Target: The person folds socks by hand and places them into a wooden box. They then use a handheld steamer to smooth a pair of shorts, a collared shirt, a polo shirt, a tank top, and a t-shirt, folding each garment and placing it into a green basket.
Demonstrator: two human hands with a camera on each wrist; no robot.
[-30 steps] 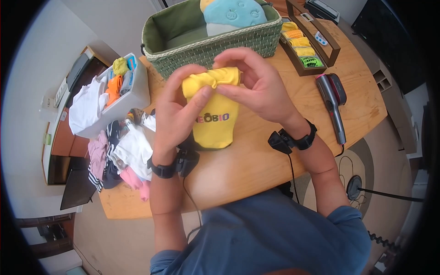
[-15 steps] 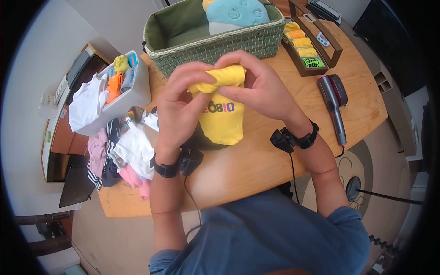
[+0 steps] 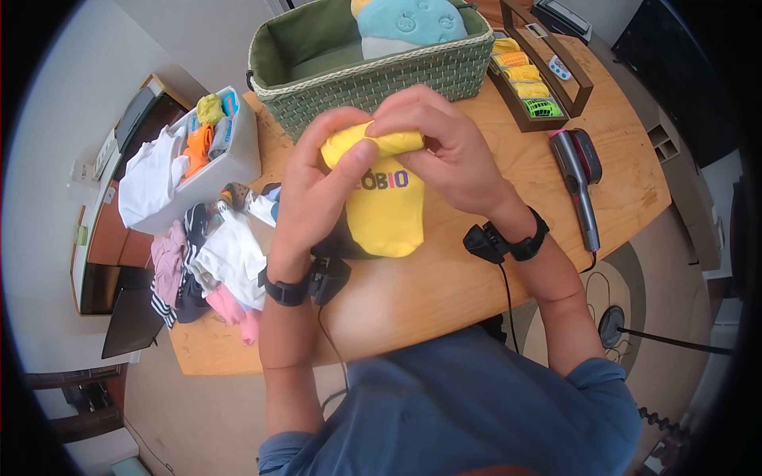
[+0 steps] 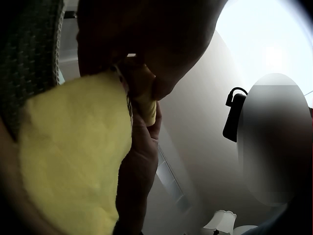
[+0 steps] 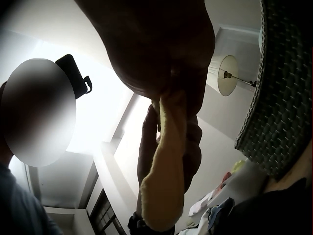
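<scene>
**Yellow soft cloth item with printed letters (image 3: 386, 214), gripped by its rolled top**

I have the yellow cloth item between my two hands, above the wooden tabletop (image 3: 444, 262) and on the near side of the green woven basket (image 3: 381, 89). My left hand (image 3: 313, 190) is closed around the left end of the roll, with the fingers curled behind and the thumb lying across the front. My right hand (image 3: 452, 163) is also closed; its bent fingers pinch the right end. Below the roll, the cloth hangs down flat, and its printed letters are partly covered (I can read only the last ones, "BIO"). Whether its lower edge touches anything, I cannot tell.

Inside the basket there is a light blue plush thing (image 3: 413, 28). To the right of the basket stands an open brown box (image 3: 530, 119) with yellow rolled pieces and one bright green piece, and nearer to me lies a grey and black brush-shaped device (image 3: 578, 186). On the left side, a white bin (image 3: 238, 163) holds clothes, and just beside it is a loose pile of mixed clothes (image 3: 230, 262).
</scene>
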